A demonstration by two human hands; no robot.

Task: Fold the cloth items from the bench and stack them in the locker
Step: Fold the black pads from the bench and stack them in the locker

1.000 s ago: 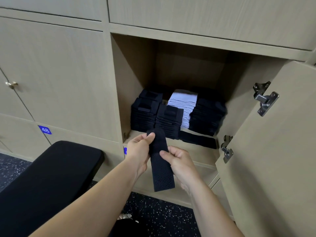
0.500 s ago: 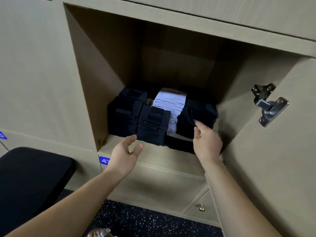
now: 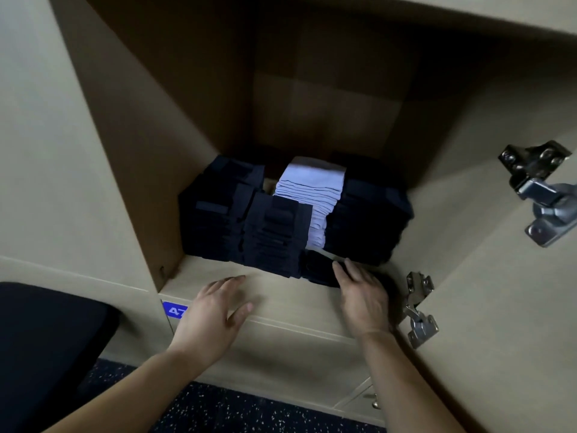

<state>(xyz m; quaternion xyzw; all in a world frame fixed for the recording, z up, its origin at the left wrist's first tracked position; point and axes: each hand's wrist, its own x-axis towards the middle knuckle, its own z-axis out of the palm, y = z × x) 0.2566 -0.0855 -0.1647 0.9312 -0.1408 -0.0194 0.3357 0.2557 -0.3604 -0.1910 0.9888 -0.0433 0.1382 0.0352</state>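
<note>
The black folded cloth [image 3: 318,271], held in both hands 1 second ago, now lies on the locker shelf [image 3: 274,287] before the right stack [image 3: 368,226], right hand [image 3: 362,293] flat upon it, left hand [image 3: 215,310] empty and spread wide, so this item looks stowed.

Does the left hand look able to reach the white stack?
Probably, from above: the left hand is free at the shelf edge; a dark stack stands in front of the white stack, but its top is bare.

stacks [image 3: 274,232] in locker [image 3: 131,170] | bench [image 3: 46,332] left | door hinges [image 3: 543,195] right
</note>
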